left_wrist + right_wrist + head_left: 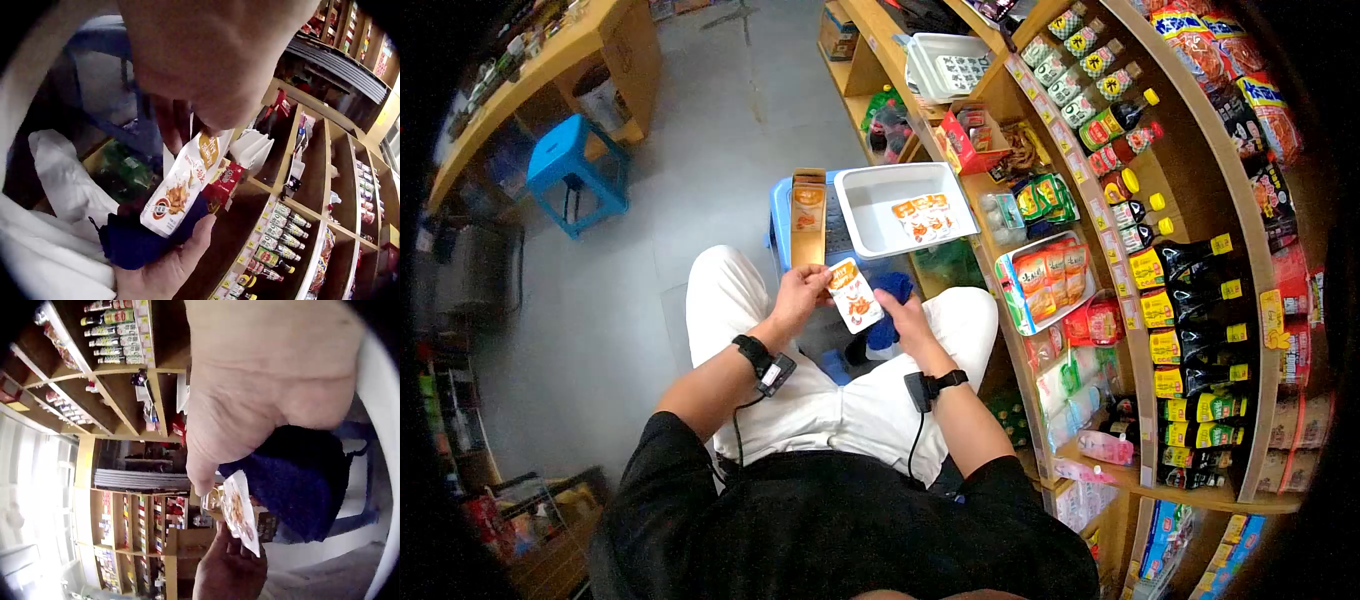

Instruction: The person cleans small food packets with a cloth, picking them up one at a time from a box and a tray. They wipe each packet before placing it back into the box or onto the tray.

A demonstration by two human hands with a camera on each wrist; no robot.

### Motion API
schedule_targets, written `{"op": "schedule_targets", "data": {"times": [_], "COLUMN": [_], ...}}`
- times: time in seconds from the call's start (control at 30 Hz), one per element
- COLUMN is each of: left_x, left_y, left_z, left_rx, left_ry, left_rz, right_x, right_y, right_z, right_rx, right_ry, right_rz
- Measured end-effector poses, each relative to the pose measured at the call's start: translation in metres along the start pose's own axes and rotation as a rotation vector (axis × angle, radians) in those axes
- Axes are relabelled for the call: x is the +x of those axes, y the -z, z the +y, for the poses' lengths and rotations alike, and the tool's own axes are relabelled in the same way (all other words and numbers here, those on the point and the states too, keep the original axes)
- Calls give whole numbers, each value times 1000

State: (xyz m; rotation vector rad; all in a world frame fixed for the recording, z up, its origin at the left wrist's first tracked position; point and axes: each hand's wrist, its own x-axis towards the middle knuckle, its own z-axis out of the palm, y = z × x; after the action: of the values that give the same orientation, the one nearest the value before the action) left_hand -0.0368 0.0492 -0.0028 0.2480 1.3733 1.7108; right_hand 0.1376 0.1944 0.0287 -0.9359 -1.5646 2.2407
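Note:
My left hand (802, 292) pinches one end of a white-and-orange food packet (854, 298) above the lap, its printed face turned up. A dark blue cloth (147, 240) is gripped in my right hand (910, 320), just to the packet's right. In the left wrist view the packet's lower end overlaps the cloth, and the right thumb lies along the cloth's edge. Past the hands stands a narrow open carton (808, 245) with similar packets inside. Beside it a white plastic bin (860, 200) has several matching packets lying at its right side.
A blue stool (780, 215) stands under the carton and bin. Shelves with sauce bottles (1190, 320) rise close on the right, with a tray of orange pouches (1048, 280) at their near edge. Another blue stool (575, 165) stands on the grey floor at left.

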Motion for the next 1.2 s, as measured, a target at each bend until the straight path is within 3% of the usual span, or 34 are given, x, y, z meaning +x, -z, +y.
{"op": "schedule_targets", "data": {"times": [0.2,0.27,0.37,0.43,0.57,0.67,0.77,0.83,0.9,1.1,1.2], "left_x": [3,-4,-11,-8,-4,-3,-4,-6,-9,-20,-21], "left_y": [0,-6,-21,-19,-18,-14,-14,-16,-18,-16,-16], "left_z": [-4,1,-2,-8,-10,-10,-10,-12,-15,-3,-6], "left_rx": [-162,-275,-290,-257,-254,-200,-100,-57,-26,52,61], "left_ry": [91,169,162,167,158,142,124,108,56,68,76], "left_rz": [-60,-244,-286,-290,-230,-210,-245,-288,-410,-452,-501], "right_x": [-1,-4,-7,0,7,0,-13,-11,-14,-20,-22], "right_y": [0,-2,-4,4,15,9,-7,-11,-20,-37,-47], "right_z": [5,-1,-5,11,25,5,-24,-22,-17,-10,-17], "right_rx": [-65,-55,-117,-295,-293,-484,-662,-817,-942,-974,-963], "right_ry": [37,48,-112,-23,87,272,319,557,636,614,708], "right_rz": [-62,-56,15,91,223,450,364,235,174,142,88]}}
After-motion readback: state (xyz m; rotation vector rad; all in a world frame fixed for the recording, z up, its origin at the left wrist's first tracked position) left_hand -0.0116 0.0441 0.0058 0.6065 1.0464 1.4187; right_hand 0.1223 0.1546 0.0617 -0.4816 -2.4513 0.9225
